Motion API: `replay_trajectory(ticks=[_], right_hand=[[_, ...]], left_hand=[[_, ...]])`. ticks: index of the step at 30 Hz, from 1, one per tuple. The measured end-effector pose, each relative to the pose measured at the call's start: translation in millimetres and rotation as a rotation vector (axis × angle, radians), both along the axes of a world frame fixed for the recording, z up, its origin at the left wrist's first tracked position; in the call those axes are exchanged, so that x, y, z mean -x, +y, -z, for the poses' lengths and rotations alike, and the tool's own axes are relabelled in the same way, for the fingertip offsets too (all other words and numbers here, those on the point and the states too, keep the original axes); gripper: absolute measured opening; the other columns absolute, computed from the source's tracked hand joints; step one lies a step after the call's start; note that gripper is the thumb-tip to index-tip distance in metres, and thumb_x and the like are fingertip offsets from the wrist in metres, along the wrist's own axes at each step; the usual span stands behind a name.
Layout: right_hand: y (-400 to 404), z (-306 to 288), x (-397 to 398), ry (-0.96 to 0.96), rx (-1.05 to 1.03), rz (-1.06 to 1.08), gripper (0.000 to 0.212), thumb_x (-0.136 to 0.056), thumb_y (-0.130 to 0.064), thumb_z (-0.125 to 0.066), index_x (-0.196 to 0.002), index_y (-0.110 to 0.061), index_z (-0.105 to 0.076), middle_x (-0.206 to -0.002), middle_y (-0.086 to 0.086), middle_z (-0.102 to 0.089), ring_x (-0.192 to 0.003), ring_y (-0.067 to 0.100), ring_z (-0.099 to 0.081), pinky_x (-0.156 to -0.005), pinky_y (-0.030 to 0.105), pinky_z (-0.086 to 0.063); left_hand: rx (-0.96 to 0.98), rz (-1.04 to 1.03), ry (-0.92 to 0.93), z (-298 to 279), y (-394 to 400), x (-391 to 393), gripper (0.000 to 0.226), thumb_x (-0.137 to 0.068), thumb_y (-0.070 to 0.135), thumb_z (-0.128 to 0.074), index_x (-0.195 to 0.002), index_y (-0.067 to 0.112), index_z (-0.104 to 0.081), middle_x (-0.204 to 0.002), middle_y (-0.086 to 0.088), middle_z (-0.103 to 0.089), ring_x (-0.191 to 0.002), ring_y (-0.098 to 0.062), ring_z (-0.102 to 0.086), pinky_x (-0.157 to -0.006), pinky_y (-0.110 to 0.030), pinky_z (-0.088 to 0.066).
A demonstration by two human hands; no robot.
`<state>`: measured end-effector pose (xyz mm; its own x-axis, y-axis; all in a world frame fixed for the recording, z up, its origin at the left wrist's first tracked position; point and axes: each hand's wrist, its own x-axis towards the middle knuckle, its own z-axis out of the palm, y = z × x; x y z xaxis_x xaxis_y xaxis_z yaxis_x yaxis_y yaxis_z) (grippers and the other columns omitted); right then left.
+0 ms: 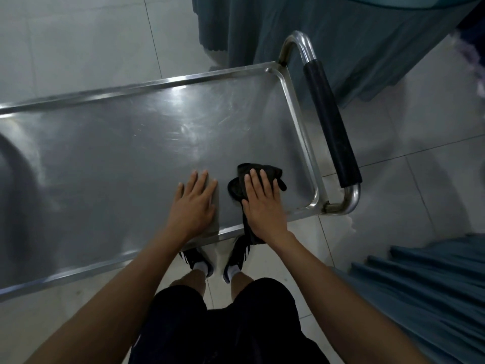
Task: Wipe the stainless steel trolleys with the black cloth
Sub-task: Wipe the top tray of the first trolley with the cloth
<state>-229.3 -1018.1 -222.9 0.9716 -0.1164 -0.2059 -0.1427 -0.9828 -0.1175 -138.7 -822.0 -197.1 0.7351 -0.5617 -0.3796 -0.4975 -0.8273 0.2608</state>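
- The stainless steel trolley [110,143] fills the middle of the frame, its black-sleeved handle [331,124] at right.
- The right hand [263,206] presses flat, fingers straight, on the black cloth [236,189] near the tray's lower right corner.
- The left hand [194,203] lies flat and empty on the tray, just beside the cloth.

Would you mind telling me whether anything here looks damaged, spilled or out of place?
Nothing stands out. The right hand presses the black cloth flat on the trolley top, the left hand rests flat beside it; only smears and glare show.
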Motion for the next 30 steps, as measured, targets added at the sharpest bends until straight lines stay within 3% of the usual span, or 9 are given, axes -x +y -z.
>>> replay_trajectory(ticks=[5, 14, 22, 30], right_hand=[[13, 3, -30, 0.001, 0.025, 0.032, 0.067, -0.102, -0.036, -0.038, -0.159, -0.01, -0.015, -0.167, 0.011, -0.01, -0.154, 0.031, -0.002, -0.123, 0.055, -0.011], [27, 3, -97, -0.017, 0.033, 0.125, 0.064, -0.104, -0.038, -0.03, -0.16, -0.012, -0.01, -0.168, 0.006, -0.008, -0.155, 0.027, 0.0, -0.124, 0.053, -0.007], [19, 8, -150, -0.032, 0.019, 0.156, 0.065, -0.103, -0.041, -0.022, -0.16, -0.013, -0.011, -0.168, 0.006, -0.008, -0.155, 0.027, -0.001, -0.123, 0.054, -0.009], [-5, 10, -227, -0.06, 0.006, 0.132, 0.065, -0.104, -0.039, -0.029, -0.16, -0.014, -0.009, -0.168, 0.005, -0.006, -0.155, 0.025, 0.001, -0.124, 0.052, -0.004]], left_hand=[[0.061, -0.022, 0.003, 1, 30, -14, 0.059, -0.097, 0.035, -0.047, -0.153, 0.025, -0.029, -0.165, -0.006, -0.007, -0.151, -0.028, 0.002, -0.12, -0.054, -0.011], [0.008, 0.039, 0.019, -4, 62, -44, 0.056, -0.098, 0.039, -0.041, -0.151, 0.029, -0.026, -0.165, -0.006, -0.001, -0.15, -0.032, 0.008, -0.117, -0.061, -0.009], [0.016, 0.003, 0.019, -4, 77, -85, 0.056, -0.095, 0.036, -0.048, -0.149, 0.029, -0.032, -0.164, -0.007, -0.006, -0.151, -0.032, 0.005, -0.115, -0.065, -0.012], [0.027, -0.033, -0.058, 3, 69, -109, 0.056, -0.088, 0.029, -0.061, -0.141, 0.018, -0.048, -0.158, -0.012, -0.029, -0.148, -0.035, -0.018, -0.11, -0.067, -0.026]])
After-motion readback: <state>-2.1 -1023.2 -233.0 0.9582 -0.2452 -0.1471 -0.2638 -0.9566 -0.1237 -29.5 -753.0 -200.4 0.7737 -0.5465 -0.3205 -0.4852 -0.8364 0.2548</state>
